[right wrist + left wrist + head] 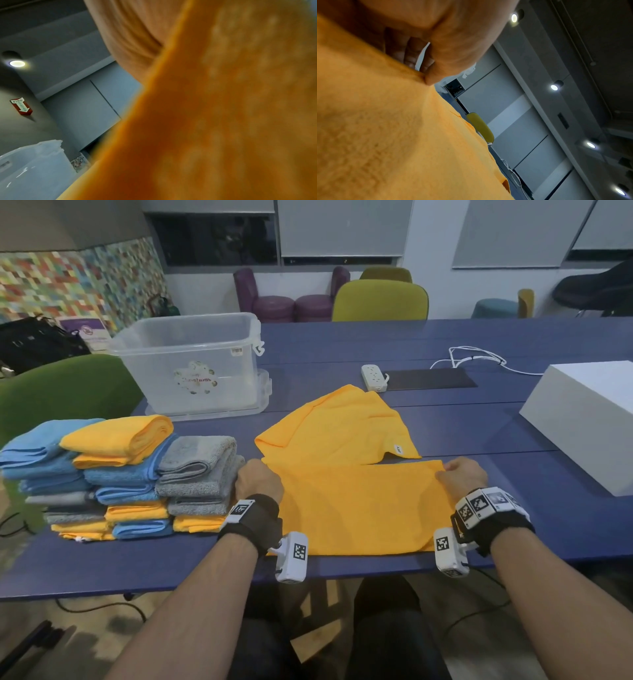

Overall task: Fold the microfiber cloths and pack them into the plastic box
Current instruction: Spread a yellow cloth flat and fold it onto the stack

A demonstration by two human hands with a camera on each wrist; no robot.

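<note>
Dim ceiling-spot lighting; right wrist view blurred

Blue table [342,573], purple and yellow chairs [380,301], blinds-covered windows [342,227], mosaic wall [51,285].

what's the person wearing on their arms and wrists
Both forearms are bare, with no sleeves. The left hand has a black wrist strap with a white tag carrying a black square marker, and a white camera block with another marker hangs under the wrist. The right hand has a black strap ringed by several white marker tiles, plus a similar white block.
</note>
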